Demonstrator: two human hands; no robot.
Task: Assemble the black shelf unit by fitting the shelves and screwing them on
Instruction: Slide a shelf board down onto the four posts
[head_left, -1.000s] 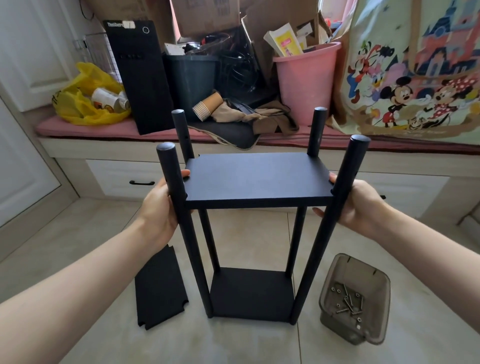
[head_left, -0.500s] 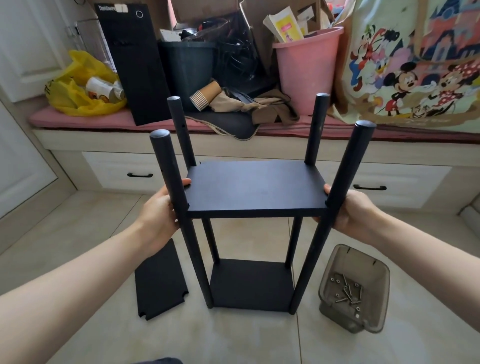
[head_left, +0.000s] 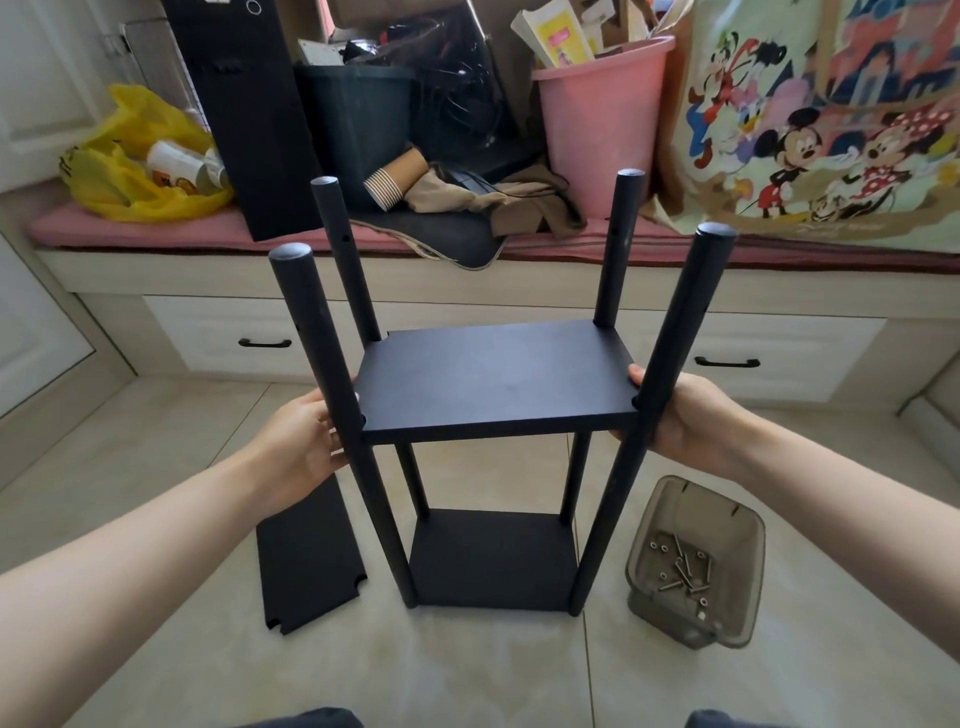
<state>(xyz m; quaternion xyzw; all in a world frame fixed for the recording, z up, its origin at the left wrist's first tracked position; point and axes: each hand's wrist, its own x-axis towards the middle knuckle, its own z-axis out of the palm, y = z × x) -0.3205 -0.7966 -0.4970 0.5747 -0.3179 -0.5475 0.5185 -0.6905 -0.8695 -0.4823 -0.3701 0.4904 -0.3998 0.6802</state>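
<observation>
Black shelf unit (head_left: 670, 338) stands upright on pale floor tiles, four posts rising, bottom shelf (head_left: 488, 558) seated at its base. Middle shelf (head_left: 493, 379) sits level between the posts, roughly midway up. Left hand (head_left: 301, 441) holds the shelf's left edge beside the unit's front-left post, thumb on top; its fingers are mostly hidden. Right hand (head_left: 685, 421) grips the right edge, thumb on top, fingertips curled underneath. Loose black panel (head_left: 309, 561) lies flat just left of the unit's base. Clear tub (head_left: 670, 499) holding screws (head_left: 680, 569) sits right of the base.
</observation>
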